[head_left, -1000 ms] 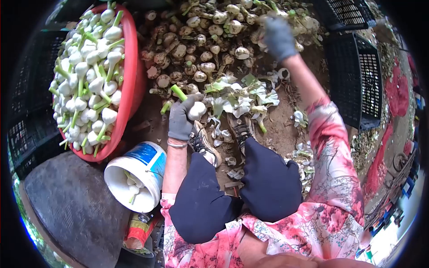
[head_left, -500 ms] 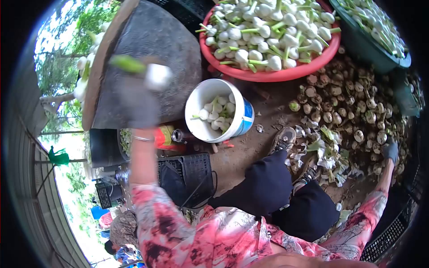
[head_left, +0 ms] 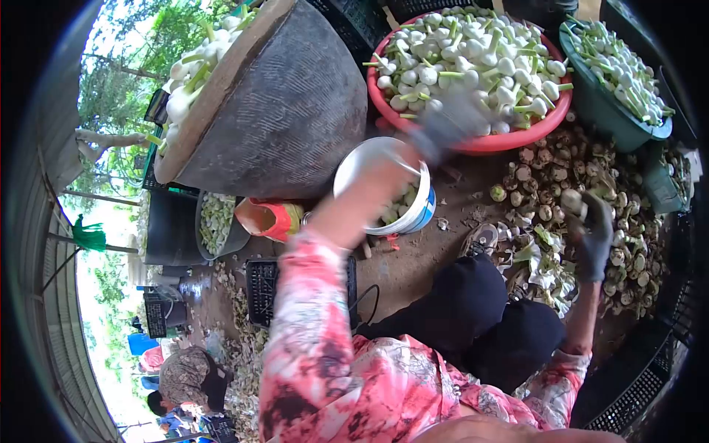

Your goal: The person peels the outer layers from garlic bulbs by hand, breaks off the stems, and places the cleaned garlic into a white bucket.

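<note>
My left hand [head_left: 454, 125], gloved and smeared by motion, is over the near edge of the red tub [head_left: 543, 136], which is heaped with white garlic bulbs [head_left: 443, 55]. Whether it holds anything cannot be made out. My left forearm crosses above the white bucket [head_left: 362, 155], which has bulbs inside. At the right, my right hand [head_left: 592, 240], in a grey glove, is closed on a garlic bulb [head_left: 573, 201] above the pile of untrimmed, brownish bulbs [head_left: 628, 258] on the ground.
A big dark basin [head_left: 281, 103] with bulbs stands at the upper left, a green tub [head_left: 617, 111] at the upper right. Peeled leaves [head_left: 543, 262] lie by my feet. Black crate [head_left: 262, 288] and red bag [head_left: 269, 220] are left; another person [head_left: 188, 376] is farther off.
My left hand has swung right from in front of the dark basin to the red tub. My right hand has risen from the pile and moved left with a bulb. The view has shifted.
</note>
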Tool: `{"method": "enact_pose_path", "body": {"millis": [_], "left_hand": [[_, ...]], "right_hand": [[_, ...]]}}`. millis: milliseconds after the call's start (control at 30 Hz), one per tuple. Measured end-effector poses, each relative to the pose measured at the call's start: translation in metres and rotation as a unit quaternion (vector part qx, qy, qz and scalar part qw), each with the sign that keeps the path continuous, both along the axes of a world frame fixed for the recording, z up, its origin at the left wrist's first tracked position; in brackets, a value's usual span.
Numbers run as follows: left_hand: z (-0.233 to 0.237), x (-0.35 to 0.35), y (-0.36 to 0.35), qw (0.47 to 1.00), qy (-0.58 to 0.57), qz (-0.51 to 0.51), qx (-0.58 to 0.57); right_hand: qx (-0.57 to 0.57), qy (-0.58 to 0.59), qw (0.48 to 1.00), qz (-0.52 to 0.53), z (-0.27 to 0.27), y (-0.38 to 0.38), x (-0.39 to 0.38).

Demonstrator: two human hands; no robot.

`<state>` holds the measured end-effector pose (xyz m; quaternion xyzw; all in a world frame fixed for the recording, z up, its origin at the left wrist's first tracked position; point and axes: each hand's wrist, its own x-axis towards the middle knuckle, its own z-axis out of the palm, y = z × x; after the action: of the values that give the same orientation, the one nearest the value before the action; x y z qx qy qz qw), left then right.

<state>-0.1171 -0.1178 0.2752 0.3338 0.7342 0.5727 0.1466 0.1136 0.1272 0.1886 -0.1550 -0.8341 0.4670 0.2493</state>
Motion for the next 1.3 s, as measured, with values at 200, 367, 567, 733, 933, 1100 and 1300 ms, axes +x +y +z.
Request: {"method": "enact_pose_path", "body": {"millis": [200, 367, 567, 733, 933, 1100, 1300], "left_hand": [[-0.092, 0.112, 0.082, 0.980, -0.164, -0.117, -0.001], [-0.094, 0.124, 0.080, 0.976, -0.147, -0.161, 0.008], [-0.107, 0.129, 0.073, 0.964, -0.214, -0.159, 0.003], [-0.115, 0.134, 0.066, 0.892, -0.401, -0.199, 0.068], [-0.146, 0.131, 0.066, 0.916, -0.330, -0.226, -0.029], [-0.176, 0.129, 0.060, 0.796, -0.566, -0.185, 0.111], [-0.185, 0.129, 0.077, 0.774, -0.614, -0.125, 0.089]], "right_hand": [[-0.315, 0.025, 0.946, 0.075, 0.017, -0.033, 0.000], [-0.264, 0.020, 0.964, 0.025, -0.019, -0.031, -0.004], [-0.349, 0.006, 0.937, -0.014, -0.054, -0.039, 0.001], [-0.367, 0.005, 0.930, 0.027, -0.060, -0.041, 0.018], [-0.449, -0.019, 0.893, 0.040, -0.078, -0.036, 0.017], [-0.388, -0.041, 0.916, 0.089, -0.086, -0.028, 0.018], [-0.509, 0.000, 0.860, 0.046, -0.095, -0.045, 0.022]]}}
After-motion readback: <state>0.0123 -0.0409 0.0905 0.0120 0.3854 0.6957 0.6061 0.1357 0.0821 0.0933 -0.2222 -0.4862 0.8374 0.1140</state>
